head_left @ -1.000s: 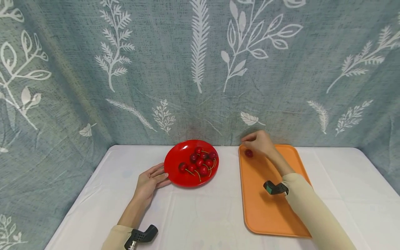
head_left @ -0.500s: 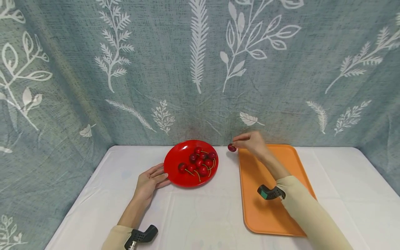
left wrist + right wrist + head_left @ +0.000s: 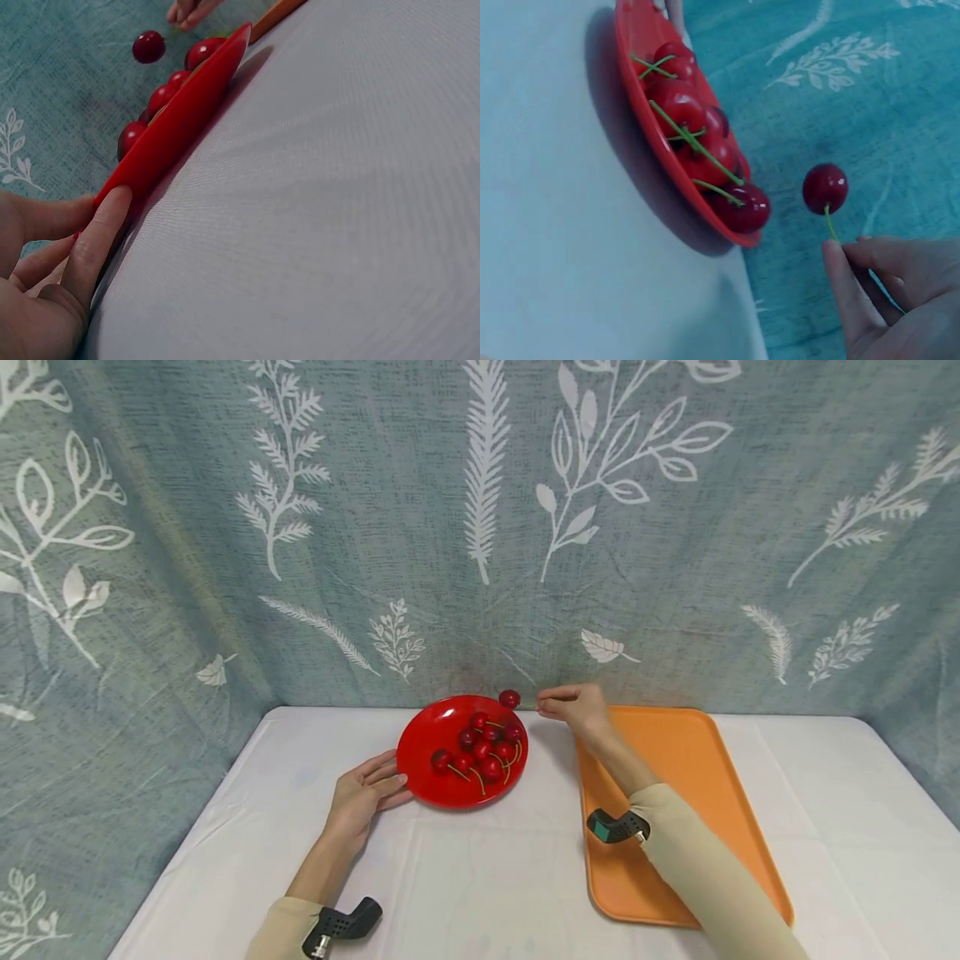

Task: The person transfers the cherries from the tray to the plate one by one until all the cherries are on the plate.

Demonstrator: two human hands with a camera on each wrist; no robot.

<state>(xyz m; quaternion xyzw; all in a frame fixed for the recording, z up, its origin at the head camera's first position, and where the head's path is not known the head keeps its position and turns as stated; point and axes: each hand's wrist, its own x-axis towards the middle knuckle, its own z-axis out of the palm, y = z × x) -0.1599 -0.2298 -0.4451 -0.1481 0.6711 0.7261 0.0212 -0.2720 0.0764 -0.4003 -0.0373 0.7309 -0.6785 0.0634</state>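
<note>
A dark red cherry (image 3: pixel 826 188) hangs in the air by its green stem, which my right hand (image 3: pixel 904 296) pinches between thumb and fingertips. In the head view this cherry (image 3: pixel 509 699) is at the far right rim of the red plate (image 3: pixel 427 789), with my right hand (image 3: pixel 579 710) just to its right. Several red cherries (image 3: pixel 482 749) with green stems lie on the plate, mostly toward its right side. My left hand (image 3: pixel 362 793) holds the plate's left edge, thumb and fingers about the rim; the left wrist view shows the same grip on the plate (image 3: pixel 161 154).
An orange tray (image 3: pixel 667 760) lies at the right, partly under my right forearm. Both stand on a white-covered table (image 3: pixel 480 877). Behind rises a grey-green curtain (image 3: pixel 420 527) with white leaf patterns, close to the plate's far edge.
My right hand has lifted the cherry from the orange tray and carried it left to the plate's far right rim. The left hand and plate have stayed in place.
</note>
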